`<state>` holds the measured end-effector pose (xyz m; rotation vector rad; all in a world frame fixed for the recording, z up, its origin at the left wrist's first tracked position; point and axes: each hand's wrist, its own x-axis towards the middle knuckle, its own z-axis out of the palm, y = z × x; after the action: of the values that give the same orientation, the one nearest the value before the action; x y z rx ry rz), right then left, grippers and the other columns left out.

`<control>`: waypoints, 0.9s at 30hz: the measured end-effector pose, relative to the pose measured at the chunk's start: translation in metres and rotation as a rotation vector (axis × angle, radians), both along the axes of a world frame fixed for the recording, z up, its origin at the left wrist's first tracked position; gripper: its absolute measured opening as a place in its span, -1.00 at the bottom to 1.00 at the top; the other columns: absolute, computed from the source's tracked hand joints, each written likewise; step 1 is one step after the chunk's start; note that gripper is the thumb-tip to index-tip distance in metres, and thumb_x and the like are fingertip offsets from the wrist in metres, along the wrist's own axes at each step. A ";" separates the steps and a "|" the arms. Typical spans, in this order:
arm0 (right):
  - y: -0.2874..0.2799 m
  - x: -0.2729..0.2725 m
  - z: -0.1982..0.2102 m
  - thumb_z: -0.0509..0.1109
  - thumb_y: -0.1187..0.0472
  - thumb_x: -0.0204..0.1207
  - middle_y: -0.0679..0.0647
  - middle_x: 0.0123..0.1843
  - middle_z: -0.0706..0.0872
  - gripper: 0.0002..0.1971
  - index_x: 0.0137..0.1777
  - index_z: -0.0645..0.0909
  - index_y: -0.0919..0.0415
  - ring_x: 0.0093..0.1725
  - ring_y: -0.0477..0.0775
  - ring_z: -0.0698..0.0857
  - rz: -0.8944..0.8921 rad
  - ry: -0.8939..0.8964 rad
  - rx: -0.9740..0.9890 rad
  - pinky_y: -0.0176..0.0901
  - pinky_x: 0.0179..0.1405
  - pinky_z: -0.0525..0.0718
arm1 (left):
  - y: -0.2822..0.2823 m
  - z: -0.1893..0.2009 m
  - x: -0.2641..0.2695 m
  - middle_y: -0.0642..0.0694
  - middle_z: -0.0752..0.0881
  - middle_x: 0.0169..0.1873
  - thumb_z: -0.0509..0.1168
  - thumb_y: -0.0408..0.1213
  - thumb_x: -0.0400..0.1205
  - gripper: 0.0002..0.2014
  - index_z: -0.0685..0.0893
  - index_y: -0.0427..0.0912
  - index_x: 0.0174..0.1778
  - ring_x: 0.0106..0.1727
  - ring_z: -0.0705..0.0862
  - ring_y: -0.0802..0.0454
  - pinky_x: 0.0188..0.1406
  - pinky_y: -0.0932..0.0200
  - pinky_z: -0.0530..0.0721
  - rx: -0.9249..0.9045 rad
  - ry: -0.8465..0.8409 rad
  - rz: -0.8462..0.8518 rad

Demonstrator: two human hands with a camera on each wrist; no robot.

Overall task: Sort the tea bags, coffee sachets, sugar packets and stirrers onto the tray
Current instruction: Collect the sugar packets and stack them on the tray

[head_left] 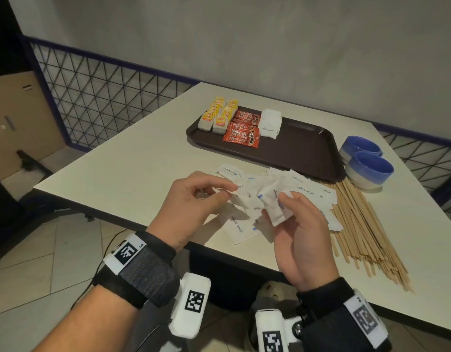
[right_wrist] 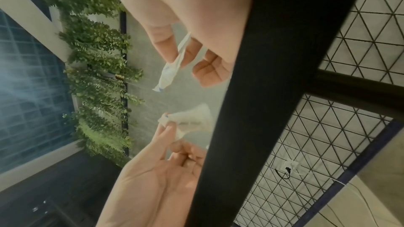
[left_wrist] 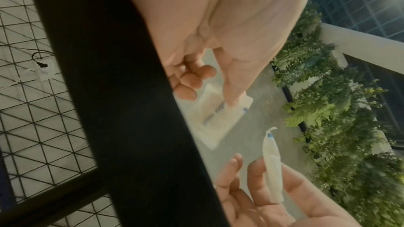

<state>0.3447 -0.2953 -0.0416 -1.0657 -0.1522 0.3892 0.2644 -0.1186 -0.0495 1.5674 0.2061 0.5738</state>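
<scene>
My left hand (head_left: 194, 199): fingers curled, pinching one white sugar packet (head_left: 235, 193) by its corner
My right hand (head_left: 299, 229): gripping a small stack of sugar packets (head_left: 275, 205), thumb on top
Loose sugar packets (head_left: 308, 189): scattered on the bench (head_left: 123, 171) beneath my hands
Stirrers (head_left: 361, 224): heaped right of them
Tray (head_left: 300, 148): far side; tea bags (head_left: 218, 115), coffee sachets (head_left: 242, 129), sorted sugar (head_left: 270, 121) in its left corner
Blue bowls (head_left: 366, 162): right of tray
Mesh railing (head_left: 97, 97): beyond the bench's left edge

The tray's (head_left: 308, 158) right half lies bare. Two blue bowls (head_left: 371, 168) crowd the worktop's (head_left: 117, 179) right edge beside it; stirrers (head_left: 358, 224) and loose sugar packets (head_left: 308, 191) cover the near-right part.
</scene>
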 end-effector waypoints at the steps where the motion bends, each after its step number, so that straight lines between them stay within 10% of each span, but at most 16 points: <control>1: 0.000 0.000 0.000 0.37 0.35 0.67 0.22 0.05 0.85 -0.87 -0.07 0.73 0.28 0.13 0.20 0.81 -0.002 0.009 0.000 0.16 0.18 0.68 | 0.000 0.000 0.000 0.24 0.73 -0.26 0.47 -0.53 0.62 -0.70 0.93 0.01 -0.14 -0.17 0.60 0.05 -0.04 0.08 0.68 0.021 -0.003 0.011; 20: 0.004 -0.005 0.002 0.37 0.29 0.71 0.06 -0.09 0.85 -0.87 0.05 0.68 0.37 -0.04 0.08 0.86 0.133 -0.199 -0.267 -0.10 -0.09 0.83 | 0.003 0.002 -0.003 -0.26 0.87 -0.20 0.40 -0.68 0.60 -0.70 0.90 -0.21 -0.03 -0.21 0.83 -0.11 -0.10 0.13 0.80 -0.094 0.039 -0.191; 27: 0.006 -0.007 -0.001 0.41 0.38 0.63 0.23 -0.05 0.80 -0.89 -0.05 0.66 0.47 -0.05 0.24 0.82 0.024 -0.193 -0.207 0.21 -0.10 0.82 | -0.001 0.008 -0.001 -0.14 0.80 -0.30 0.54 -0.16 0.42 -0.74 0.91 -0.31 -0.16 -0.19 0.76 -0.04 0.01 -0.03 0.85 -0.261 0.020 -0.214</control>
<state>0.3373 -0.2897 -0.0429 -1.3063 -0.3016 0.3282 0.2634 -0.1200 -0.0414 1.3218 0.1206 0.3489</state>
